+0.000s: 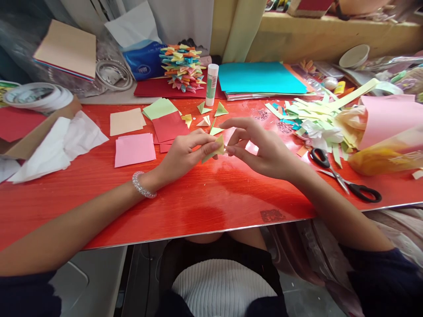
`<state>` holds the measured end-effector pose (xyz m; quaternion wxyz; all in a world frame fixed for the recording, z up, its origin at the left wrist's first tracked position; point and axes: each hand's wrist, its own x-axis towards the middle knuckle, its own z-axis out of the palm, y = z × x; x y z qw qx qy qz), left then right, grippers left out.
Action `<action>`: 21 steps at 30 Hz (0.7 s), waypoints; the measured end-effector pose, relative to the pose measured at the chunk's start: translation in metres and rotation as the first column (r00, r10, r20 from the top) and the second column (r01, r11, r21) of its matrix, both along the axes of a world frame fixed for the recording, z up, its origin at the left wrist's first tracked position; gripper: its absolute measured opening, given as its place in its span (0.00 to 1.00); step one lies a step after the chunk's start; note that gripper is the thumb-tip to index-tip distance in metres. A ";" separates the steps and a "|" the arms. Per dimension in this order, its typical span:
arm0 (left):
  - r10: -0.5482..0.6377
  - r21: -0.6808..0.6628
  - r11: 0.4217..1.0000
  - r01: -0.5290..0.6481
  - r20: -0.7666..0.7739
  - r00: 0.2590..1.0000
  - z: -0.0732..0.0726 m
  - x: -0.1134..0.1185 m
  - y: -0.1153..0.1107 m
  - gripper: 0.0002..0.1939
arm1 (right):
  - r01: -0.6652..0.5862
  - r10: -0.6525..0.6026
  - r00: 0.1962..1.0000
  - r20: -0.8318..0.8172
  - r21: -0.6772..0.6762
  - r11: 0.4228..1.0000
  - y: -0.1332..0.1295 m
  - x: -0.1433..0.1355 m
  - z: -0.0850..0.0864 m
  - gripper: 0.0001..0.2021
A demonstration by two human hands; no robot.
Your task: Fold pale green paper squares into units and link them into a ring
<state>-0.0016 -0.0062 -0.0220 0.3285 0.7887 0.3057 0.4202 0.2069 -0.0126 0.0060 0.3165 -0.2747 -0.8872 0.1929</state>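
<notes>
My left hand [193, 151] pinches a folded yellow-green paper piece [218, 147] between thumb and fingers, above the red table. Close to its right corner, the thumb and curled fingers of my right hand [256, 149] come together, with the index finger raised. A tiny pale bit shows at those fingertips; whether it belongs to the folded paper I cannot tell. Just beyond my hands lie several small folded paper triangles [221, 109] in green, white and yellow. A white glue stick [212, 84] stands upright behind them. Left of my left hand are stacks of pink paper squares [135, 150] and red paper squares [170, 128].
Black-handled scissors [343, 178] lie spread at the right, near paper strips [310, 110] and a pink paper bundle [386, 119]. At the back stand a layered folded-paper model [183, 68], a tissue pack [142, 59] and blue sheets [261, 78]. White tissue [62, 145] lies left.
</notes>
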 end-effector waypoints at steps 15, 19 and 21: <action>0.086 0.325 0.944 -0.064 -0.055 0.995 -0.005 0.001 0.003 0.05 | 0.047 -0.068 0.996 0.062 0.293 0.955 0.001 0.001 0.000 0.12; 0.095 0.293 0.953 -0.082 -0.031 0.995 -0.007 0.002 0.004 0.05 | 0.059 -0.094 0.991 0.100 0.308 0.950 -0.001 0.003 -0.003 0.10; 0.097 0.274 0.958 -0.085 -0.031 0.995 -0.007 0.002 0.004 0.05 | 0.070 -0.115 0.987 0.116 0.335 0.940 -0.001 0.004 -0.004 0.11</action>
